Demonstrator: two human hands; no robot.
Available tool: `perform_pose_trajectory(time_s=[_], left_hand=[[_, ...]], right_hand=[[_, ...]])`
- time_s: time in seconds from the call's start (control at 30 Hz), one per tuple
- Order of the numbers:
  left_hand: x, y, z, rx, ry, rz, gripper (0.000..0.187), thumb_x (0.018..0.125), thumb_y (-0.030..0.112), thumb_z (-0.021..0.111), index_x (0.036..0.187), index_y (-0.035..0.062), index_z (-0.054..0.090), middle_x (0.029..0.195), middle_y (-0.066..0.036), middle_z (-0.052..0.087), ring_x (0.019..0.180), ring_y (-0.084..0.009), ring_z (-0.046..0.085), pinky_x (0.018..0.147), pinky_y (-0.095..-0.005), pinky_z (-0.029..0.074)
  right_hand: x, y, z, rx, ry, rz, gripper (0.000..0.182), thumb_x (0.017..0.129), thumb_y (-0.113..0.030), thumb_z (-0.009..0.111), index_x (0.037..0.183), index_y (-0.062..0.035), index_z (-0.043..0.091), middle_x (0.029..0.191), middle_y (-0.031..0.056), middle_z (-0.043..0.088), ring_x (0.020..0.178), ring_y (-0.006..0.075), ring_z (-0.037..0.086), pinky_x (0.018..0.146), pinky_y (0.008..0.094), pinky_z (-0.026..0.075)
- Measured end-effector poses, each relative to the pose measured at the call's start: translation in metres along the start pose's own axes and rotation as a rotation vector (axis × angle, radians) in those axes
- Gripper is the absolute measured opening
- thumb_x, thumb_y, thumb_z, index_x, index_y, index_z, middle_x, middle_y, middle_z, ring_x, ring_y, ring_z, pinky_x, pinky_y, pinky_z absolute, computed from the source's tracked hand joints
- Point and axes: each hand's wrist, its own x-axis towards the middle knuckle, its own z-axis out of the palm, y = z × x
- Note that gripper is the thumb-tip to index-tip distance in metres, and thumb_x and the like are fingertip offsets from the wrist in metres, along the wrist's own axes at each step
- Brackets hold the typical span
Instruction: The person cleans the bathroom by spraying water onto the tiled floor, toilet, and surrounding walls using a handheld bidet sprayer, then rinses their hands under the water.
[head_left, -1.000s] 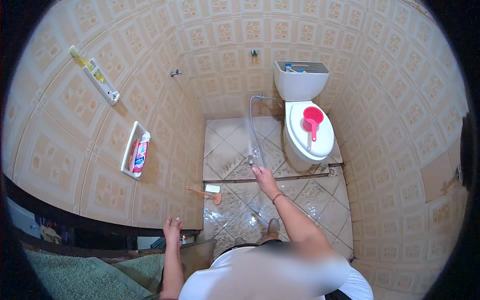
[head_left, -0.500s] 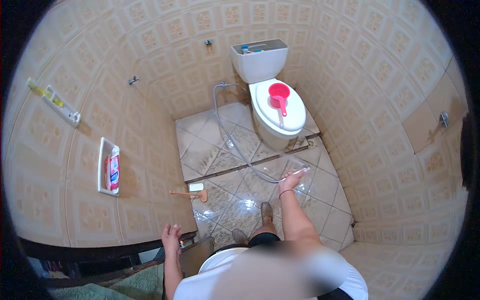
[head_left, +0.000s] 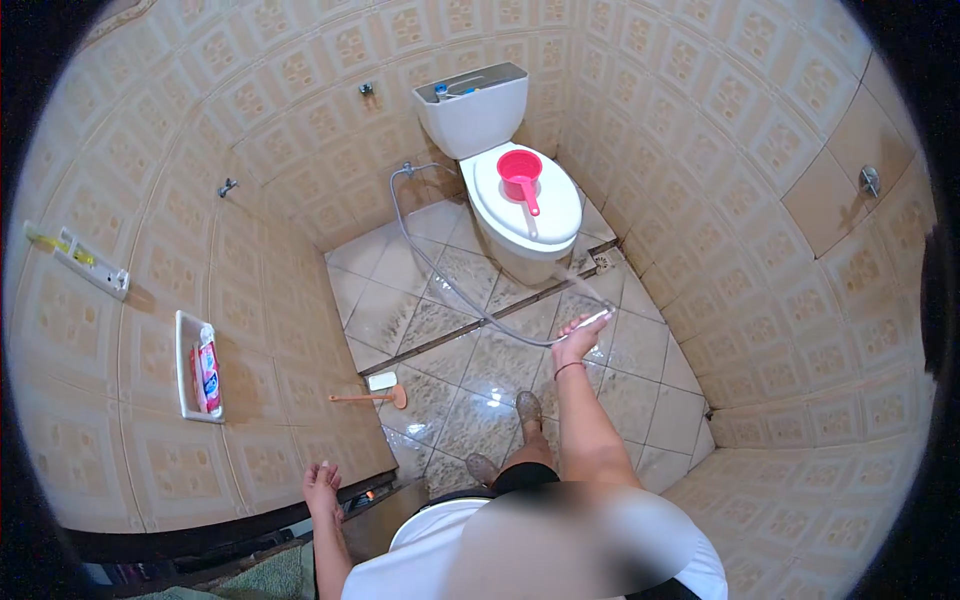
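My right hand [head_left: 573,346] is wrapped around a white bidet sprayer [head_left: 597,317] low over the wet floor. A grey hose [head_left: 440,275] curves from the sprayer to a wall valve [head_left: 407,169] beside the toilet. Water [head_left: 580,283] jets from the nozzle towards the foot of the toilet [head_left: 520,258], near a floor drain [head_left: 602,262]. On the closed lid sits a pink dipper [head_left: 520,172], its handle pointing towards me. Held out at the lower left, my left hand [head_left: 321,490] has its fingers apart and nothing in it, near the tiled wall.
A brush with an orange handle [head_left: 365,397] lies on the tiles by a small white block [head_left: 382,381]. A low ledge [head_left: 440,340] crosses the floor. The left wall carries a soap dish [head_left: 182,370] with a pink packet, a toothbrush holder [head_left: 95,265] and a tap [head_left: 228,187].
The view has shifted, so the toilet sits further left. The sprayer has turned, and its jet now runs up and left towards the toilet base. My left hand stays out at the side.
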Motion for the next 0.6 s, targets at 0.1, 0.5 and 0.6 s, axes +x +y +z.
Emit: perform_pose_trajectory(time_s=[0.1,0.5,0.6], left_hand=[[-0.002,0.008,-0.001,-0.006,0.023,0.008,0.046,0.078,0.016,0.054,0.116,0.0001,0.034,0.097,-0.008,0.051,0.087,-0.0176,0.054,0.065,-0.0264,0.043],[0.000,0.006,0.008,-0.024,0.026,0.033,0.041,0.078,0.016,0.054,0.113,0.0021,0.037,0.099,-0.007,0.049,0.088,-0.0174,0.053,0.065,-0.0265,0.043],[-0.001,0.007,0.009,-0.058,0.023,0.075,0.035,0.078,0.015,0.054,0.108,0.0026,0.040,0.096,-0.006,0.049,0.087,-0.0168,0.054,0.064,-0.0261,0.043]], right_hand=[[-0.003,-0.002,0.006,0.023,-0.019,-0.007,0.047,0.079,-0.057,0.033,0.066,-0.0124,0.037,0.048,-0.0017,0.034,0.036,0.0096,0.030,0.033,0.0225,0.025],[-0.038,0.085,0.064,-0.820,-0.793,-0.445,0.044,0.084,-0.039,0.041,0.066,0.0004,0.044,0.052,0.0117,0.040,0.051,0.0245,0.042,0.052,0.0365,0.035],[-0.071,0.055,0.108,-1.075,-0.928,-0.676,0.042,0.082,-0.040,0.044,0.069,0.0001,0.045,0.056,0.0165,0.043,0.052,0.0276,0.039,0.051,0.0359,0.035]])
